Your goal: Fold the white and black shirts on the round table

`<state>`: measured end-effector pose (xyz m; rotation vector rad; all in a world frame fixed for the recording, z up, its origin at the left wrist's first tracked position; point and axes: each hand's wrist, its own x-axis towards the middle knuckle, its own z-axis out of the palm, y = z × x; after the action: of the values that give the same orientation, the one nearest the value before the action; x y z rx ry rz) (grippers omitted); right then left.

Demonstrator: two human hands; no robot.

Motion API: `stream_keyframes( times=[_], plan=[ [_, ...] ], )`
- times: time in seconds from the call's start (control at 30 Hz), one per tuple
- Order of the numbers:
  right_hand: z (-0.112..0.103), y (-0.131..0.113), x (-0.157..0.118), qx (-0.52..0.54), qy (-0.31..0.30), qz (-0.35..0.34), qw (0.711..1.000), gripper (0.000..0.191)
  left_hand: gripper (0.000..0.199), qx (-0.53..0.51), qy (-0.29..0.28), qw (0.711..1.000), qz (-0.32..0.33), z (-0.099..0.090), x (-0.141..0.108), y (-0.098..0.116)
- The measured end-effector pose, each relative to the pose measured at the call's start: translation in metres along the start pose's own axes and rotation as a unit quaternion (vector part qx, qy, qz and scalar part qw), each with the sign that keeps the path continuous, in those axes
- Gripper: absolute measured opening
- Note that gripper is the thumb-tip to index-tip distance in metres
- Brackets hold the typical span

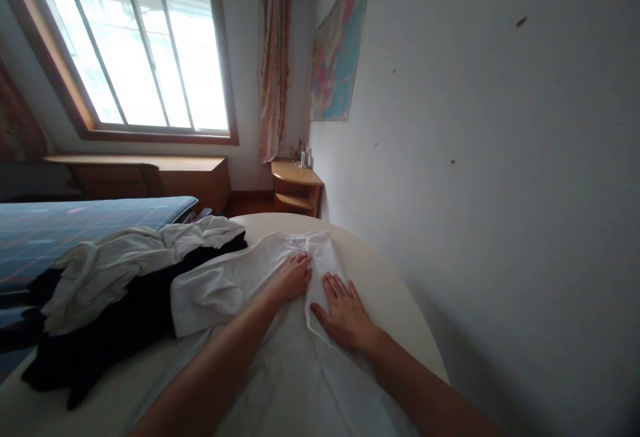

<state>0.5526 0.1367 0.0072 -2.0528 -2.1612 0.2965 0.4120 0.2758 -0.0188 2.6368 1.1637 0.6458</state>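
A white shirt (280,350) lies spread over a round cream table (395,290), its collar end away from me and one sleeve folded out to the left. My left hand (295,277) is near the collar, fingers bent and closed on the fabric beside the front edge. Just to its right, my right hand (345,314) rests flat on the shirt with its fingers spread, holding nothing. A fold runs down the cloth between the two hands.
Left of the shirt, black clothing (115,330) and a crumpled pale garment (125,257) are heaped on the table. Beyond stands a bed with a blue plaid cover (90,224). A wall (475,224) borders the right side; a small wooden corner shelf (295,174) stands behind.
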Motion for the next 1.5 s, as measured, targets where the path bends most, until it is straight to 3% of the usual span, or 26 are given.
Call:
stream_keyframes(
  times=[0.23,0.37,0.5,0.6,0.7,0.83,1.03,1.17,1.33,1.5],
  plan=[
    [-0.004,0.024,0.020,-0.009,0.006,-0.001,1.000,0.086,0.047,-0.006,-0.020,1.000,0.019,0.006,0.025,-0.007],
    [-0.005,0.027,0.026,-0.008,0.019,-0.006,1.000,0.084,0.048,0.002,-0.004,1.000,0.018,0.004,0.025,-0.001],
    [-0.006,0.027,0.025,-0.008,0.023,-0.009,1.000,0.080,0.046,0.031,0.033,0.999,-0.013,-0.006,0.004,0.007],
    [-0.007,0.026,0.025,-0.015,0.026,-0.014,0.999,0.076,0.047,0.082,0.051,0.992,-0.084,-0.022,-0.025,0.006],
    [-0.009,0.021,0.025,-0.018,0.041,-0.017,0.999,0.073,0.052,0.173,0.029,0.971,-0.166,-0.043,-0.052,-0.004],
    [-0.008,0.008,0.024,0.021,0.031,0.016,0.999,0.074,0.054,0.210,0.005,0.961,-0.179,-0.057,-0.069,-0.021],
    [0.003,0.003,0.028,0.015,0.032,0.032,0.999,0.078,0.067,0.207,-0.025,0.960,-0.188,-0.048,-0.044,-0.041],
    [0.002,0.012,0.046,-0.003,0.039,0.042,0.998,0.080,0.059,0.203,-0.011,0.963,-0.177,-0.046,-0.022,-0.046],
    [-0.001,0.020,0.068,-0.008,0.050,0.036,0.998,0.080,0.033,0.191,0.006,0.969,-0.157,-0.049,-0.013,-0.021],
    [-0.007,0.027,0.070,0.070,0.058,-0.011,0.996,0.067,0.031,0.153,-0.020,0.983,-0.101,-0.046,-0.042,0.031]
  ],
)
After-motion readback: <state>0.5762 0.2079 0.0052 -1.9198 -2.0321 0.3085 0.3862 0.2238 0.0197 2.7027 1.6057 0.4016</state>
